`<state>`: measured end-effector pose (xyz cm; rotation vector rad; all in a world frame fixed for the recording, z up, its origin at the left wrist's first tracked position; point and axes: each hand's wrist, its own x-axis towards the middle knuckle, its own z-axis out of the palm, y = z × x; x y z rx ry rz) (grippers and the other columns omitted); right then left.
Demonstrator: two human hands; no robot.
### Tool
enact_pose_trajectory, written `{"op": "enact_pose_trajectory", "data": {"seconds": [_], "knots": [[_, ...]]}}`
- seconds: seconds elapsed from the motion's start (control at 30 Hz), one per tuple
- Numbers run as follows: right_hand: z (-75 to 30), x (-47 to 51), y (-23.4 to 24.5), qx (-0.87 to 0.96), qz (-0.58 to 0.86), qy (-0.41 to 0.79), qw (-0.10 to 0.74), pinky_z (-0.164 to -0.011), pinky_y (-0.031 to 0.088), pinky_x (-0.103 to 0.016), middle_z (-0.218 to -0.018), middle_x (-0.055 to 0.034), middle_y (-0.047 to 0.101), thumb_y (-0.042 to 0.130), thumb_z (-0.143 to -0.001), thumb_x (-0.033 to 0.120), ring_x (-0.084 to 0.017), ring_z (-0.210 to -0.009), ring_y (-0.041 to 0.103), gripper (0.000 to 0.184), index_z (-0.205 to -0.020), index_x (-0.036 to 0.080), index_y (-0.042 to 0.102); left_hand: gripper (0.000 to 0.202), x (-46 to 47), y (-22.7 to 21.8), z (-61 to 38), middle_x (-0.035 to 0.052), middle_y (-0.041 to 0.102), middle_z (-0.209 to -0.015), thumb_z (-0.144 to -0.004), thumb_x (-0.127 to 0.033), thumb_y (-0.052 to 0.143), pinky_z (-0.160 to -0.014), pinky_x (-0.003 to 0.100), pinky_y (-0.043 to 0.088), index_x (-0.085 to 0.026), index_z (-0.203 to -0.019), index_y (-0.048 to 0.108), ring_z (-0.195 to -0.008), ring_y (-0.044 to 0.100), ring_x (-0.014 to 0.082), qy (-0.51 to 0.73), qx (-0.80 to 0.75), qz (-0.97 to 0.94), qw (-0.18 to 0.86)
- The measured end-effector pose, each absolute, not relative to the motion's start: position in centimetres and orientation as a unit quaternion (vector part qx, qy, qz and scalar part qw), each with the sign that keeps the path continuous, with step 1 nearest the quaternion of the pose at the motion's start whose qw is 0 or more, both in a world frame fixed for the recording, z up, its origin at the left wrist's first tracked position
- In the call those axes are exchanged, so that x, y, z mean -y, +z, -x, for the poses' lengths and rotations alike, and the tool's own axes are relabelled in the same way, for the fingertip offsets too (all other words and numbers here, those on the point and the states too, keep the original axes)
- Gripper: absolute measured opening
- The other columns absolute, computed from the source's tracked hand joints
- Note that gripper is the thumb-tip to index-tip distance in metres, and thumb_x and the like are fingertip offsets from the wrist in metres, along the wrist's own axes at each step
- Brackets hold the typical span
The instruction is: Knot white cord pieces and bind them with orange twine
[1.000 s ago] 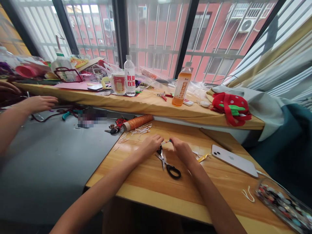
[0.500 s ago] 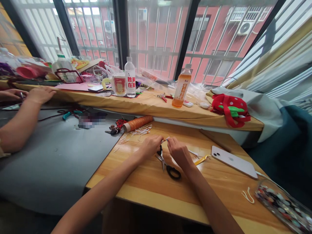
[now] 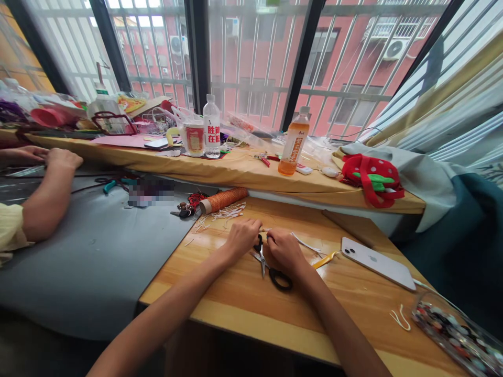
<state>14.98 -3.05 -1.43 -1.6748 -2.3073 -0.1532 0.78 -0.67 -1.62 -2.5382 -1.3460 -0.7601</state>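
My left hand (image 3: pixel 244 234) and my right hand (image 3: pixel 285 248) are close together above the wooden table. Both are closed in a pinch on a thin cord (image 3: pixel 265 230), of which a short pale and orange stretch shows between the fingertips. A white length of cord (image 3: pixel 305 242) lies beyond my right hand; whether it is the same piece I cannot tell. Black-handled scissors (image 3: pixel 262 264) rest on the tabletop just below my hands. Behind my left hand lies a spool of orange thread (image 3: pixel 226 200), with white cord scraps (image 3: pixel 228 212) beside it.
A white phone (image 3: pixel 377 262), a yellow strip (image 3: pixel 325 260) and a box of beads (image 3: pixel 458 330) are on the right. Bottles, including one of orange drink (image 3: pixel 294 141), stand on the cloth-covered ledge (image 3: pixel 243 167). Another person's hands (image 3: pixel 63 157) work at the left.
My right hand has come lower and its fingers have curled in, with less cord showing between my hands. More white cord shows to its right. The other person's hands have moved together.
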Motion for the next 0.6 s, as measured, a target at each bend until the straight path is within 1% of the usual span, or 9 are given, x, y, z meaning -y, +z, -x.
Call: {"op": "enact_pose_trajectory", "data": {"seconds": [0.17,0.43,0.6], "knots": [[-14.71,3.0,-1.35,0.787,0.598,-0.042,0.142,-0.054,0.022,-0.024,-0.071,-0.0048,0.063,0.035,-0.076,0.019,-0.013,-0.064,0.052,0.024,-0.065,0.017,0.056,0.019,0.76,-1.38,-1.04,0.0055,0.057,-0.067,-0.079,-0.02,0.039,-0.058,0.025,0.035,-0.016,-0.076,0.056,-0.067,0.051,0.0165,-0.256,0.471,0.839,0.097],[-14.71,3.08,-1.1,0.808,0.574,-0.055,0.123,-0.053,0.021,-0.024,-0.072,-0.0049,0.063,0.036,-0.076,0.019,-0.013,-0.061,0.051,0.023,-0.067,0.017,0.057,0.017,0.25,-1.7,-1.01,0.0045,0.06,-0.072,-0.078,-0.019,0.041,-0.061,0.024,0.037,-0.016,-0.081,0.057,-0.072,0.053,0.016,-0.27,0.473,0.835,0.072],[-14.71,3.08,-0.99,0.82,0.557,-0.046,0.126,-0.052,0.021,-0.024,-0.07,-0.0048,0.063,0.037,-0.075,0.019,-0.012,-0.059,0.05,0.022,-0.066,0.017,0.057,0.017,0.02,-2.12,-1.24,0.0043,0.061,-0.074,-0.078,-0.016,0.04,-0.064,0.024,0.038,-0.016,-0.081,0.057,-0.074,0.055,0.0157,-0.282,0.479,0.83,0.053]]}}
